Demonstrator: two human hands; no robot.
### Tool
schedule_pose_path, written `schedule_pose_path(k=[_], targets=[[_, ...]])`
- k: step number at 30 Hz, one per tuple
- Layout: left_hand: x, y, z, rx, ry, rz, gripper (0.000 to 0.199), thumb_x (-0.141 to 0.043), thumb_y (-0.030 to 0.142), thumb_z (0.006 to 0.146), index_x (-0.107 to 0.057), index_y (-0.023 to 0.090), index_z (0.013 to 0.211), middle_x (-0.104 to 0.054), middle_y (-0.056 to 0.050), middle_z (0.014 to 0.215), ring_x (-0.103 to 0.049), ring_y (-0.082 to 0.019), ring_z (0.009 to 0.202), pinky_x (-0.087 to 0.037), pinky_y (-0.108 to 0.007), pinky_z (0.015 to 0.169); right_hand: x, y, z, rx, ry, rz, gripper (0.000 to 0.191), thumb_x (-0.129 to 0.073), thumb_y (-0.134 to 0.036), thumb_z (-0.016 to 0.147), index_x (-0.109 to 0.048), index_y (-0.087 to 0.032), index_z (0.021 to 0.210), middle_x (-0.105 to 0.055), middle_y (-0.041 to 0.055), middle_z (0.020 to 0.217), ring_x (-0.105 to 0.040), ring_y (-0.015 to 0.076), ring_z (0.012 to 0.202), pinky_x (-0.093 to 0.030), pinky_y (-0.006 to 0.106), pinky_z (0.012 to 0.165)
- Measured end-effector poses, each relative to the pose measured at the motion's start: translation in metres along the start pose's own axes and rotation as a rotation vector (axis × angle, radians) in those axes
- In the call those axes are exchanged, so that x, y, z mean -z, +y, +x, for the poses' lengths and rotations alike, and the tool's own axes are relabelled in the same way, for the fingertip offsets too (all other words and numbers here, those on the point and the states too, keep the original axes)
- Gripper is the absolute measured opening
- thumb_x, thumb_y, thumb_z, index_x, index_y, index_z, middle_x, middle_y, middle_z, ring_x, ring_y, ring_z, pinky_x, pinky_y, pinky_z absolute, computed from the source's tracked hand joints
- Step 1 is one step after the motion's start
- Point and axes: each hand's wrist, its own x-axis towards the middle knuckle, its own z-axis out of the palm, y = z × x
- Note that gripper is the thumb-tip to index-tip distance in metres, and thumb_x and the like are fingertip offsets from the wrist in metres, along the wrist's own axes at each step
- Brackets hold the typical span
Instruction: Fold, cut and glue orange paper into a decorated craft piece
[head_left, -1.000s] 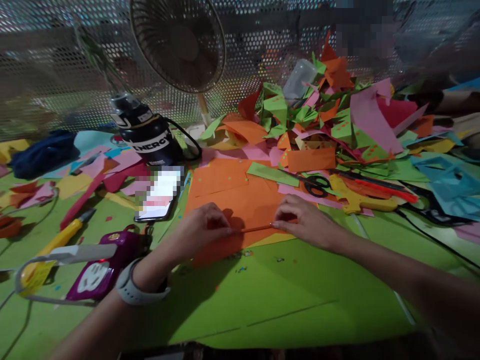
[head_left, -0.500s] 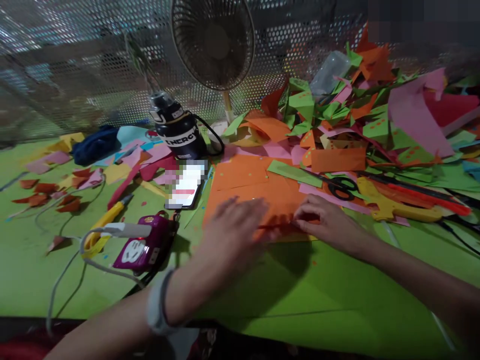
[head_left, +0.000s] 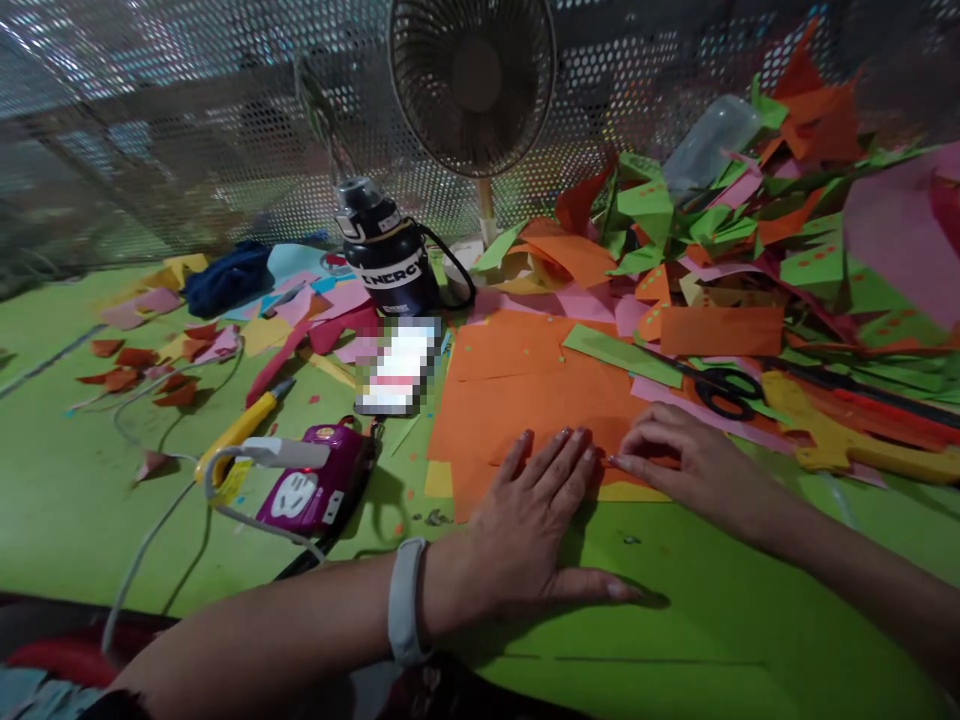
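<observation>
- The phone (head_left: 401, 370) is the reference here: the orange paper (head_left: 570, 400) lies to its right and reaches nearer the person, with a yellow sheet (head_left: 439, 480) peeping out beneath it.
- The left hand (head_left: 536, 515), nearer the person than the phone and to its right, lies flat with fingers spread on the orange paper; its thumb points out over the green tabletop (head_left: 705, 590).
- The right hand (head_left: 660, 455), farther right of the phone, holds finger and thumb close together at the orange paper; I cannot make out whether an edge is pinched between them.
- Uneven pressure from the left palm could skew or crease the orange paper, since it lies loose over other sheets.
- The right fingertips might lift the wrong layer; the sheets overlap and match in colour.
- Well right of the phone, the scissors (head_left: 699, 377) and a yellow tool (head_left: 825, 445) lie near the right hand, so a wide sweep could knock them or drag the green strip (head_left: 619, 355).
- Left of the phone and nearer the person, a purple power block (head_left: 315, 480) trails a pale cable; the left forearm, if pulled back carelessly, could snag it.
- Behind the phone stands a fan (head_left: 476, 80); a draught, if it runs, could shift loose scraps.
</observation>
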Motion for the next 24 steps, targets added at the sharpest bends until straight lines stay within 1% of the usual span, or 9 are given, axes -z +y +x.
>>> schedule_pose_path(k=[4,6,10,15,18,21,22,24], targets=[[-0.002,0.000,-0.001,0.004,-0.012,0.007,0.102,-0.026,0.080,0.081,-0.004,0.012,0.154,-0.013,-0.014,0.160,-0.009,-0.027,0.148,-0.002,-0.046,0.120,0.000,-0.002,0.000,-0.019,-0.022,-0.016,0.014,-0.059,-0.033,0.087,-0.064,-0.022,0.079,-0.062,0.0055,0.087,-0.060,0.0204,0.083,-0.049,0.035,0.074],[-0.004,-0.001,-0.001,0.000,0.008,0.012,0.102,-0.027,0.080,0.081,-0.006,0.011,0.153,-0.014,-0.014,0.160,-0.011,-0.027,0.148,-0.001,-0.046,0.120,0.001,-0.003,0.001,-0.016,-0.042,-0.051,0.013,-0.059,-0.031,0.088,-0.063,-0.021,0.080,-0.062,0.0055,0.087,-0.059,0.0210,0.085,-0.048,0.035,0.076],[-0.007,-0.003,-0.002,-0.025,0.055,0.046,0.103,-0.033,0.080,0.080,-0.009,0.012,0.153,-0.022,-0.016,0.158,-0.019,-0.028,0.146,-0.003,-0.044,0.120,0.003,-0.006,0.001,-0.013,-0.056,-0.170,0.016,-0.061,-0.030,0.089,-0.061,-0.019,0.078,-0.062,0.0060,0.086,-0.056,0.0219,0.088,-0.044,0.036,0.079],[-0.009,-0.006,-0.002,-0.074,0.116,0.102,0.102,-0.037,0.077,0.082,-0.007,0.011,0.154,-0.028,-0.018,0.156,-0.025,-0.028,0.145,-0.003,-0.042,0.119,0.003,-0.011,0.001,-0.097,-0.064,-0.286,0.018,-0.063,-0.031,0.089,-0.062,-0.018,0.077,-0.062,0.0065,0.085,-0.055,0.0222,0.089,-0.041,0.036,0.081],[-0.008,-0.007,-0.003,-0.095,0.114,0.131,0.101,-0.037,0.076,0.083,-0.008,0.010,0.154,-0.030,-0.018,0.155,-0.027,-0.029,0.144,-0.004,-0.042,0.119,0.008,-0.011,-0.001,-0.141,-0.088,-0.326,0.018,-0.064,-0.031,0.089,-0.063,-0.017,0.078,-0.062,0.0070,0.087,-0.056,0.0226,0.091,-0.041,0.035,0.081],[-0.008,-0.008,-0.003,-0.095,0.103,0.169,0.102,-0.037,0.077,0.082,-0.008,0.009,0.153,-0.031,-0.019,0.155,-0.028,-0.029,0.143,-0.005,-0.042,0.118,0.019,-0.006,-0.004,-0.165,-0.102,-0.363,0.018,-0.062,-0.030,0.089,-0.064,-0.016,0.078,-0.063,0.0073,0.090,-0.057,0.0223,0.089,-0.041,0.035,0.079],[-0.008,-0.008,-0.003,-0.098,0.103,0.181,0.103,-0.037,0.077,0.082,-0.008,0.009,0.153,-0.031,-0.018,0.155,-0.028,-0.029,0.143,-0.004,-0.042,0.118,0.023,-0.005,-0.006,-0.169,-0.085,-0.369,0.018,-0.062,-0.029,0.090,-0.064,-0.016,0.078,-0.064,0.0072,0.090,-0.058,0.0219,0.088,-0.041,0.034,0.079],[-0.009,-0.009,-0.003,-0.109,0.108,0.194,0.103,-0.037,0.078,0.081,-0.008,0.010,0.154,-0.031,-0.018,0.155,-0.027,-0.028,0.144,-0.004,-0.041,0.118,0.027,-0.005,-0.010,-0.163,0.016,-0.385,0.018,-0.060,-0.030,0.091,-0.065,-0.016,0.080,-0.065,0.0077,0.090,-0.058,0.0221,0.089,-0.042,0.035,0.080]])
